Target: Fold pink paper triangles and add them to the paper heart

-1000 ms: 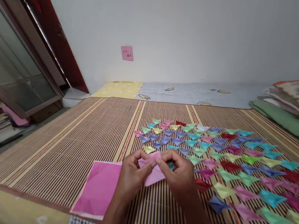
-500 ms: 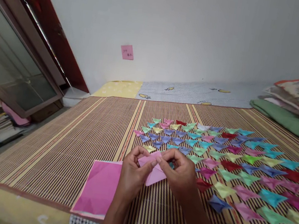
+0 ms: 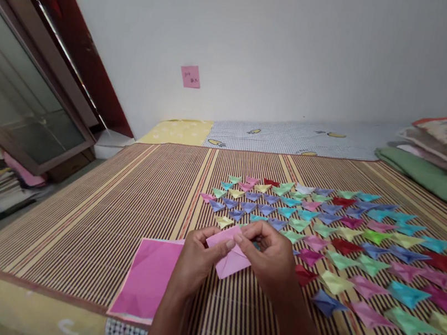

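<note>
A pale pink piece of folded paper (image 3: 233, 264) is held between my two hands, just above the striped mat. My left hand (image 3: 200, 259) pinches its left side, the thumb lying on top near the middle crease. On the upper right edge, the thumb and fingers of my right hand (image 3: 271, 256) are closed on the same paper, the two thumb tips close together. Some of the paper is hidden behind my fingers. A stack of square paper (image 3: 147, 279), bright magenta on top, lies left of my left hand and is partly covered by it.
Rows of small folded paper shapes (image 3: 334, 285) in many colours spread over the striped mat (image 3: 84, 225) ahead and to the right. Pillows (image 3: 435, 179) are piled at the far right. A pink note (image 3: 190, 76) hangs on the wall. The mat's front edge is near me.
The pink paper has turned slightly in my hands, and its lower flap looks a little more spread out. My left hand has shifted slightly left; both hands keep their hold.
</note>
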Available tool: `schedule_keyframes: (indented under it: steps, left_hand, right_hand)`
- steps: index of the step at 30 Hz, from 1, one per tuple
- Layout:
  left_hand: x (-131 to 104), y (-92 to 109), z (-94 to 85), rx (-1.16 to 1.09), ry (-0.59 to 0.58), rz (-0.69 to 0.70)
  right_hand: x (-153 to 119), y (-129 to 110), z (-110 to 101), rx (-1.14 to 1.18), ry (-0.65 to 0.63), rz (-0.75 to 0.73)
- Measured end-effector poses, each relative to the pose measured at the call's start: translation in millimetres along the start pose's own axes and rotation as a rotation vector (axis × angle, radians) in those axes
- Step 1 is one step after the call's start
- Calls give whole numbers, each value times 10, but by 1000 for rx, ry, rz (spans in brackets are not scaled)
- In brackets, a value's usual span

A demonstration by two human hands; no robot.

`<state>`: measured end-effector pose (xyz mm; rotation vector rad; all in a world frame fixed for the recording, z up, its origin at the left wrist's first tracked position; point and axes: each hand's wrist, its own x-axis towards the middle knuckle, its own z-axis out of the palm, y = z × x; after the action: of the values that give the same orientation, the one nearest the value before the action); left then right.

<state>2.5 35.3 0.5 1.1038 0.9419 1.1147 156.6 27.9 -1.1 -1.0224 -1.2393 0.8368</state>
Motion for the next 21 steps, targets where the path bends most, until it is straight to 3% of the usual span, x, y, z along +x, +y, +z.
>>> schedule_keyframes:
  steps: [9,14,21]
  left_hand:
    - [-3,-26,-9,-77,107,6]
    - [-3,-16,-8,-93,126,11]
    - [-18,18,-19,-137,104,17]
  right_hand:
    - [64,82,-44,88,-185,221]
    - [25,55,-22,75,-281,201]
    - [-4,61,22,67,-267,189]
